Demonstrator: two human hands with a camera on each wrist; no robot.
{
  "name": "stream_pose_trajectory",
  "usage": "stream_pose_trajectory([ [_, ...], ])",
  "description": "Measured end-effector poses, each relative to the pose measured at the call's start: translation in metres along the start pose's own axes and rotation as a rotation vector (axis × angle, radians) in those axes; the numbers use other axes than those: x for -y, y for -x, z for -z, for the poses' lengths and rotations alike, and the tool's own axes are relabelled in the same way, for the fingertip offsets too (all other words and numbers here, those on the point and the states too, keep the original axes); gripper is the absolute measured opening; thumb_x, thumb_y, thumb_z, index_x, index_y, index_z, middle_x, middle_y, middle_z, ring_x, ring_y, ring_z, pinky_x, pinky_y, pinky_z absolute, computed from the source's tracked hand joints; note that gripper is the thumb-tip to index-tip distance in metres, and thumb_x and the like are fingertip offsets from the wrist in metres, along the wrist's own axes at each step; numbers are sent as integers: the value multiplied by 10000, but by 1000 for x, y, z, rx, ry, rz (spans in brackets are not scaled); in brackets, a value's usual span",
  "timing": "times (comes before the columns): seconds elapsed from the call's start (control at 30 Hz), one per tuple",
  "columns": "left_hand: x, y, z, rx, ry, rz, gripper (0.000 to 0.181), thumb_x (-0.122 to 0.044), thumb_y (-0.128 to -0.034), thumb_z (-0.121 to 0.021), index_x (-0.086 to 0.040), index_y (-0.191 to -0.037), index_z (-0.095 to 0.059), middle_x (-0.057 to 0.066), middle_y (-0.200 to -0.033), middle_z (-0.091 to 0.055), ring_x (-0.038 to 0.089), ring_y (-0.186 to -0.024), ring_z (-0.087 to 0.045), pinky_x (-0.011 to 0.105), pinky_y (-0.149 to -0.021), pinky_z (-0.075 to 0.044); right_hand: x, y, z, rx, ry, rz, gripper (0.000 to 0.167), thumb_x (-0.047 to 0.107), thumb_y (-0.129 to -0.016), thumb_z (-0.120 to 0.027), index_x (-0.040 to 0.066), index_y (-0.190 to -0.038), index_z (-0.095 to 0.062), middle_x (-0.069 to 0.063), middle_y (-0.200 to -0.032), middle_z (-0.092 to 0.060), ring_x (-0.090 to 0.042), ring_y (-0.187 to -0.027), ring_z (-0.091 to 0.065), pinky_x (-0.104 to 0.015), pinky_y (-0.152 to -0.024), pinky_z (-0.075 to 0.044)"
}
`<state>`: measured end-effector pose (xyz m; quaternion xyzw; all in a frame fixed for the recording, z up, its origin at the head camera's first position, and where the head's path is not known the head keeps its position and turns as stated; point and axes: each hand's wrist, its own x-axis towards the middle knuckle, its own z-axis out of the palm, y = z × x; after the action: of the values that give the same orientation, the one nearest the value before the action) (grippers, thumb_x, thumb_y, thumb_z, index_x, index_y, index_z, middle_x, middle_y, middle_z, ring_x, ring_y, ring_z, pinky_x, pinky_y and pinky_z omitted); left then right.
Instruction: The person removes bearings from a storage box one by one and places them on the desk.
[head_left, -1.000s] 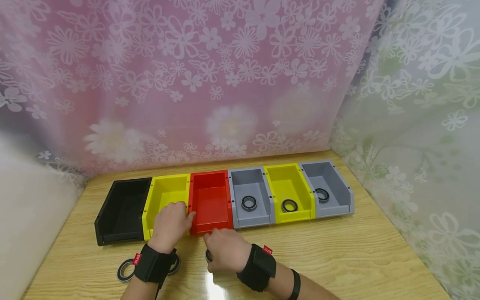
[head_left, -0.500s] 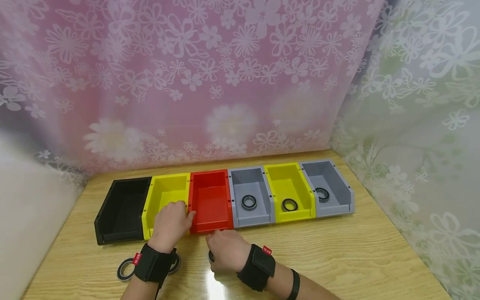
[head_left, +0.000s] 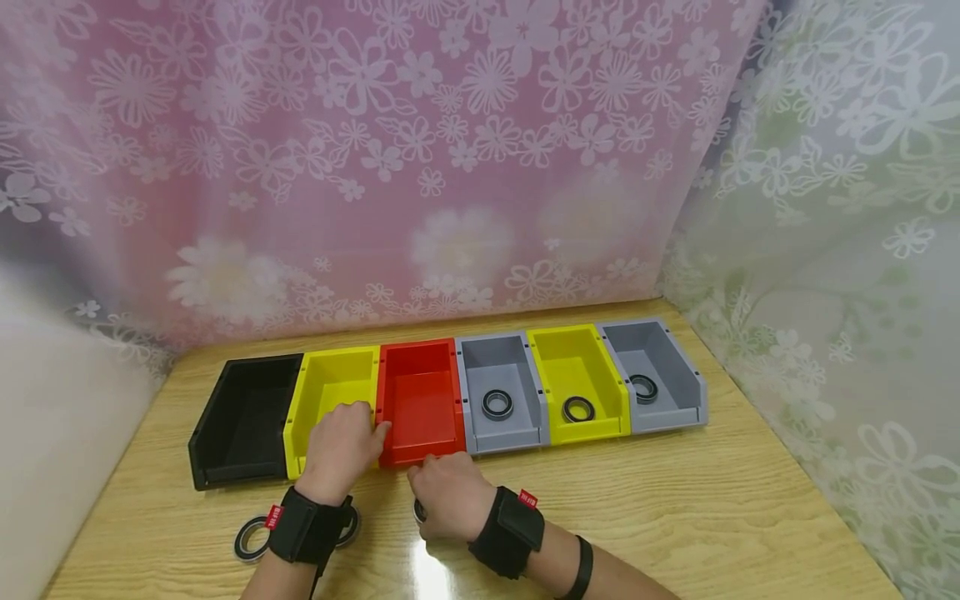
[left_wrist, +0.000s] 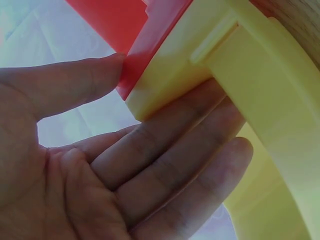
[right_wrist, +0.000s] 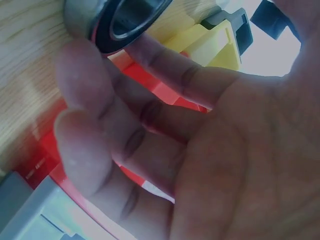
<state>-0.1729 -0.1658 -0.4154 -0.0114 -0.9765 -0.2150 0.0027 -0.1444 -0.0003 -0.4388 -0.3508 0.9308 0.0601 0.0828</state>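
Note:
My left hand (head_left: pixel 341 450) grips the adjoining side walls of the yellow bin (left_wrist: pixel 260 60) and the red bin (head_left: pixel 423 404). Its thumb rests on the red edge, while the other fingers lie against the yellow side, as the left wrist view shows. In front of the red bin, my right hand (head_left: pixel 453 497) holds a ball bearing (right_wrist: pixel 102 27) low over the wooden table, fingers curled at its rim; the right thumb's contact is hidden. Two more bearings lie by the left wrist: one bearing (head_left: pixel 242 543) to its left, another bearing (head_left: pixel 355 527) partly behind the wristband.
A black bin (head_left: pixel 247 425) ends the row at left. To the right, a grey bin (head_left: pixel 517 433), a second yellow bin (head_left: pixel 573 379) and a second grey bin (head_left: pixel 678 408) each contain one bearing. Floral curtains (head_left: pixel 465 167) hang behind the table (head_left: pixel 675 517).
My right hand shifts slightly right, then back left, with the bearing. The left hand stays on the bin walls; bins and other bearings keep their places.

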Motion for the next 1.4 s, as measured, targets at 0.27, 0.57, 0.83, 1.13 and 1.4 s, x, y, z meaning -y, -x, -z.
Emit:
stream_pose_trajectory([
  [0.27,1,-1,-1,2,10,1,296,-209,-938,-766,56,-905,-639,70,-586,-484,205,-492,-476,296,-474,-395,1,-1,-3,-21,60,-3,497,507,-741,-875,199,-1081,-683,55,-759,-577,-79,-680,-523,-279,-528,-422],
  [0.57,2,0,-1,-8,1,-9,294,-201,-937,-766,56,-880,-636,66,-575,-474,202,-479,-471,293,-468,-390,2,-2,-1,-6,49,-22,508,488,-757,-865,198,-1139,-696,49,-813,-622,-83,-721,-565,-294,-552,-449],
  [0.83,2,-1,-1,-15,5,-13,288,-191,-935,-767,61,-879,-639,64,-571,-472,201,-476,-466,289,-463,-387,2,-1,7,8,2,-34,538,524,-828,-814,189,-1232,-695,32,-899,-654,-104,-748,-572,-299,-590,-484],
  [1.13,0,0,0,-17,-4,-23,277,-178,-930,-768,38,-825,-631,63,-571,-468,203,-476,-466,290,-456,-380,-7,5,27,-85,-121,-3,531,529,-854,-804,170,-1230,-694,30,-983,-683,-95,-803,-623,-245,-583,-458],
  [1.4,1,0,0,-18,-22,-18,277,-178,-932,-765,42,-831,-631,66,-581,-476,205,-491,-480,299,-467,-394,-23,8,42,-190,-206,-7,416,480,-887,-794,128,-1086,-695,37,-801,-544,-83,-632,-489,-192,-511,-400],
])
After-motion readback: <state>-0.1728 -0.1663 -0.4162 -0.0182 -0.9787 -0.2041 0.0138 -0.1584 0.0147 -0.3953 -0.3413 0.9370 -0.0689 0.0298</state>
